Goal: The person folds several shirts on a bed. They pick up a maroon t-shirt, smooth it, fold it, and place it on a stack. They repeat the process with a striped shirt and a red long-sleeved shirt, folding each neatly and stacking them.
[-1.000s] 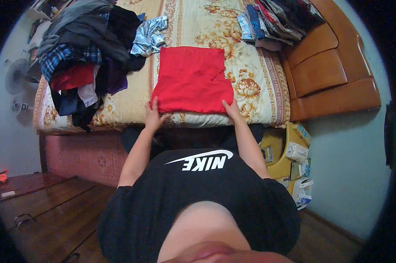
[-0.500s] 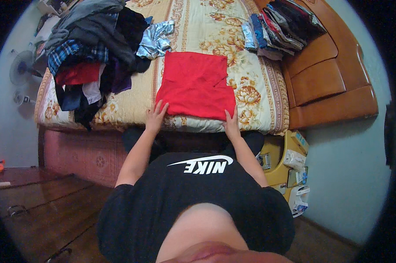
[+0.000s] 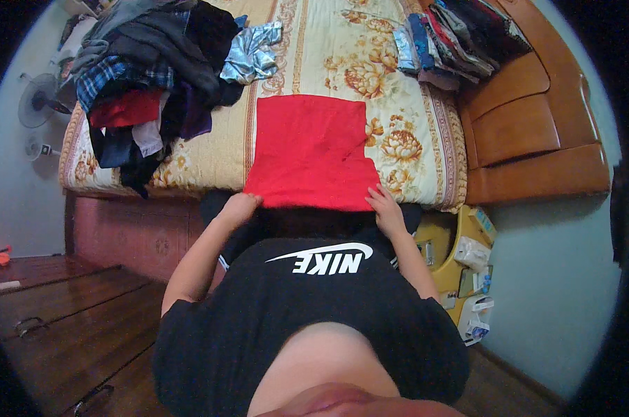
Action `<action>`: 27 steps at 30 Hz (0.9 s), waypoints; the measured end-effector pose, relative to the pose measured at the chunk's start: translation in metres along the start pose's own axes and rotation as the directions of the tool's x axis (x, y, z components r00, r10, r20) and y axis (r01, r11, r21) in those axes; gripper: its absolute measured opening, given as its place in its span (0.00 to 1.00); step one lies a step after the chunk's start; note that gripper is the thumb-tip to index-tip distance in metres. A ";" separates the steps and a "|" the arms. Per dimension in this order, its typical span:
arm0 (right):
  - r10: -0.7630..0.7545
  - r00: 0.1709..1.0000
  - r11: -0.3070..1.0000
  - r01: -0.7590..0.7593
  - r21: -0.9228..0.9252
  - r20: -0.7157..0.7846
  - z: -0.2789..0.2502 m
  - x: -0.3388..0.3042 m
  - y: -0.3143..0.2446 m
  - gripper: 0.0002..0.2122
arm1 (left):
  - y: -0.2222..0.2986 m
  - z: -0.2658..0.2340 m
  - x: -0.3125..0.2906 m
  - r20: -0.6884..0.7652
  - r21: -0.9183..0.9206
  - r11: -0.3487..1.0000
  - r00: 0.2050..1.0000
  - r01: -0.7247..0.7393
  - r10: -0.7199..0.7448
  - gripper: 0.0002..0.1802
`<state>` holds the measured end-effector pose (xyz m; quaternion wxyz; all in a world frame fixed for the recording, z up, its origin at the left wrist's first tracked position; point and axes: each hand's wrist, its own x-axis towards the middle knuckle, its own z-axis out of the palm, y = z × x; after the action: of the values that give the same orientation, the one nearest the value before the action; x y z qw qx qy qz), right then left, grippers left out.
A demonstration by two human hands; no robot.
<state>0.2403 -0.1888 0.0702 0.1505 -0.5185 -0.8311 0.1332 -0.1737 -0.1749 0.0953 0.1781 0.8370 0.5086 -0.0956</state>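
Note:
A red piece of clothing (image 3: pixel 313 153) lies spread flat on the bed in front of me, its kind unclear. Its near edge reaches to the edge of the bed and my lap. My left hand (image 3: pixel 242 208) is closed on its near left corner, the fingertips curled at the cloth. At the near right corner, my right hand (image 3: pixel 387 210) pinches the hem between thumb and fingers. A step in the cloth's outline shows on its right side.
A heap of dark clothes (image 3: pixel 168 62) covers the bed's left side, with a shiny light-blue garment (image 3: pixel 253 54) beside it. A row of folded clothes (image 3: pixel 460 42) stands at the far right by the wooden headboard (image 3: pixel 530 118). A fan (image 3: pixel 39 104) is at left; a yellow shelf (image 3: pixel 453 260) at right.
The red clothing has slid toward me, to the bed's edge. Both hands have come nearer with it; the left has gone from fingers spread on the cloth to closed on its corner.

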 end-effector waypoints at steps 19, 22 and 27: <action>0.655 0.712 0.334 -0.573 0.749 0.254 0.046 0.238 0.143 0.11 | -0.144 -0.070 0.205 -0.113 -0.931 0.359 0.876 0.072 -0.468 0.09; 0.687 0.727 0.632 -0.589 0.504 -0.012 0.059 0.258 0.139 0.17 | -0.162 -0.046 0.226 -0.297 -0.832 0.544 0.742 0.108 -0.602 0.16; 0.760 0.611 0.604 -0.538 0.588 -0.221 0.057 0.222 0.104 0.22 | -0.108 -0.037 0.212 -0.247 -0.850 0.434 0.502 0.298 -0.829 0.29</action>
<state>0.2117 0.0519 0.0035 0.3969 -0.7553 -0.4575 0.2503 -0.1717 0.0583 0.0354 0.2547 0.4271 0.7963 0.3446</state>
